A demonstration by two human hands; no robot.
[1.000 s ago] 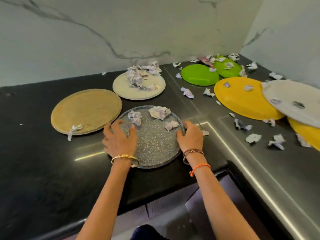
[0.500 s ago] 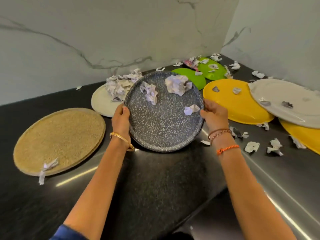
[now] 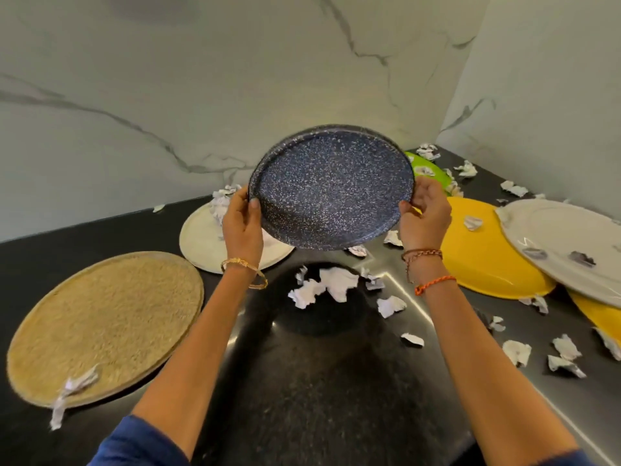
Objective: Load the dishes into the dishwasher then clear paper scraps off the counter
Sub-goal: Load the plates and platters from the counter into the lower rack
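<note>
I hold a dark blue speckled plate (image 3: 331,186) tilted up above the black counter (image 3: 302,381), its face toward me and bare. My left hand (image 3: 242,223) grips its left rim and my right hand (image 3: 425,213) grips its right rim. Crumpled paper scraps (image 3: 327,285) lie on the counter just below the plate. Other dishes lie around: a tan woven plate (image 3: 107,324), a cream plate (image 3: 205,240) with scraps, a green plate (image 3: 426,169), a yellow plate (image 3: 484,253) and a grey-white plate (image 3: 564,240).
More paper scraps (image 3: 537,354) are scattered over the right stretch of counter, and one scrap (image 3: 72,388) hangs at the tan plate's near edge. A second yellow plate (image 3: 601,314) peeks from under the grey-white one. Marble walls close the back and right.
The speckled plate went from flat on the counter to lifted and tilted up in both hands. The paper scraps on it have dropped onto the counter below.
</note>
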